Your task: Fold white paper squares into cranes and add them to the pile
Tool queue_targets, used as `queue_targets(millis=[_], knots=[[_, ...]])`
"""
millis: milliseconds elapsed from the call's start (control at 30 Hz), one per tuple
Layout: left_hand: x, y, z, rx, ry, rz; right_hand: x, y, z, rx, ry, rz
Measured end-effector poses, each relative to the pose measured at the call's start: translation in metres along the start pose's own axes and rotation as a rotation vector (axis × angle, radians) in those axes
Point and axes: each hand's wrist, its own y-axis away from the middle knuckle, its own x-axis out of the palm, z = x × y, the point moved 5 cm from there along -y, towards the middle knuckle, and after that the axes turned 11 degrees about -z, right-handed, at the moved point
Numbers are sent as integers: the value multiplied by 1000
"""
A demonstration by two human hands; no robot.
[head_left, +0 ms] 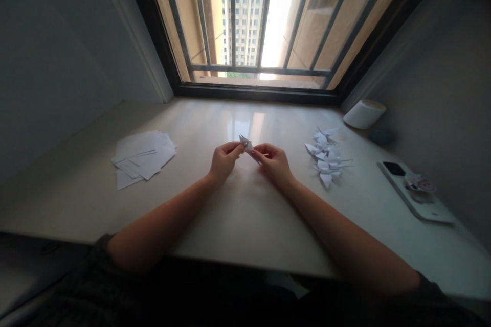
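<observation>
At the centre of the frame, I am holding a small piece of folded white paper point(246, 142) above a pale tabletop point(245, 225). My left hand point(223, 160) is pinching it between thumb and curled fingers, while my right hand point(275, 162), nearly closed as well, is gripping its lower right end. At middle left, loose white sheets point(153, 161) are lying in an overlapping spread; at right of centre, pointed paper figures point(325, 153) are clustering in a heap. A phone point(402, 186) is lying at far right, below a white container point(364, 114). A barred window point(255, 93) is filling the top.
</observation>
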Motion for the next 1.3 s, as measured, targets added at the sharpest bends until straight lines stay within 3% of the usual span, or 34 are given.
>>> queue_targets(millis=[300,533,667,833,1000,1167,1300], knots=[[4,1,-3,43,-5,64,2,1,0,-40,-7,35],[3,2,1,42,-80,88,-8,8,27,-343,211,-152],[5,4,1,67,-49,100,-10,13,39,-509,346,-187],[3,5,1,28,-79,59,-6,14,37,-638,438,-112],[-3,-3,3,-33,-28,-21,3,16,33,-715,417,59],[-9,-9,7,-50,-10,-98,13,18,27,-668,445,243],[-9,-9,5,44,-92,-75,9,14,26,-613,392,207]])
